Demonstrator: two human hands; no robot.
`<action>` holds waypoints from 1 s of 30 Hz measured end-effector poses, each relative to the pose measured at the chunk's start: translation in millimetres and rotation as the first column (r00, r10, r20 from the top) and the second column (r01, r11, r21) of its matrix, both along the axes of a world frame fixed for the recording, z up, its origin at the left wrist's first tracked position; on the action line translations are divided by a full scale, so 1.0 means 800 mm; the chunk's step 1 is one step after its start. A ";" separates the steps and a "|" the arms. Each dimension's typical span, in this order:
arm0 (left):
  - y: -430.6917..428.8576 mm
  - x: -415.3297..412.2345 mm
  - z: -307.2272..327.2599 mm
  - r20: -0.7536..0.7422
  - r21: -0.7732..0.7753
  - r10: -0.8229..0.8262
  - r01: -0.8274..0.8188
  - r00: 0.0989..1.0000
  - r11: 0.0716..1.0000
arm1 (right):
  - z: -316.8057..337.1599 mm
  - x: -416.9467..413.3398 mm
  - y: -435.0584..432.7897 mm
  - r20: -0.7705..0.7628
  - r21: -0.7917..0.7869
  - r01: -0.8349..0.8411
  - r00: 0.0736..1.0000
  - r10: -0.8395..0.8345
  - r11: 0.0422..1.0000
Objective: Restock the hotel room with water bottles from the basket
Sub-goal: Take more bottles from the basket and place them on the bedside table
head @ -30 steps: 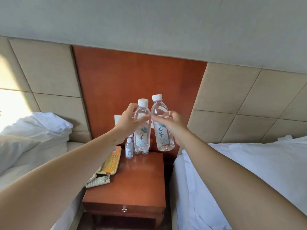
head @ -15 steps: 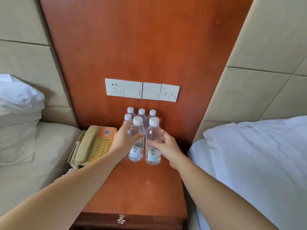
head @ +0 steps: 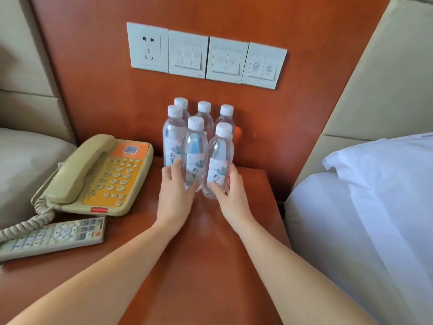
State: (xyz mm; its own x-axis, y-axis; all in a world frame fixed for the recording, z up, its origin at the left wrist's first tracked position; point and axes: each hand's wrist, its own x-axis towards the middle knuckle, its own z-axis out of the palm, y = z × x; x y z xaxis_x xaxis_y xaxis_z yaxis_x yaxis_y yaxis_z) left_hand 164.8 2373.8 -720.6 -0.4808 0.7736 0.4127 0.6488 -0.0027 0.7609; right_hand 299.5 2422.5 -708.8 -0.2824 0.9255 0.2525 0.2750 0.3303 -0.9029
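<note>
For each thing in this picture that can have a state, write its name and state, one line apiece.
left hand: grips left front bottle
right hand: grips right front bottle
left front bottle: capped, upright
right front bottle: capped, upright
four back bottles: capped, upright
telephone handset: on cradle
wall socket: nothing plugged in

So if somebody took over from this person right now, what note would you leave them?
Left hand grips the front-left water bottle low down; right hand grips the front-right water bottle.
Both are upright, on or just above the nightstand, in front of four water bottles, right of the telephone.
Done: six bottles brought here.
Left: release both. The basket is out of view.
</note>
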 end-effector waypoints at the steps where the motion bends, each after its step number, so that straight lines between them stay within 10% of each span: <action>1: 0.004 0.000 -0.001 -0.033 -0.031 0.019 -0.021 0.999 0.999 | -0.002 -0.003 0.008 0.006 0.011 0.010 1.000 -0.010 1.000; 13: 0.027 0.020 0.009 -0.230 -0.112 0.071 -0.099 0.971 0.989 | -0.009 0.007 0.054 0.193 0.084 0.121 0.972 -0.135 0.989; 21: 0.036 0.018 0.001 -0.243 0.145 0.214 -0.182 0.946 0.973 | -0.006 0.003 0.068 0.380 0.236 0.187 0.885 -0.268 0.954; 30: 0.056 -0.029 -0.002 -0.063 0.109 0.077 -0.070 0.995 0.992 | -0.012 0.013 0.086 0.063 0.021 0.079 0.995 -0.080 0.997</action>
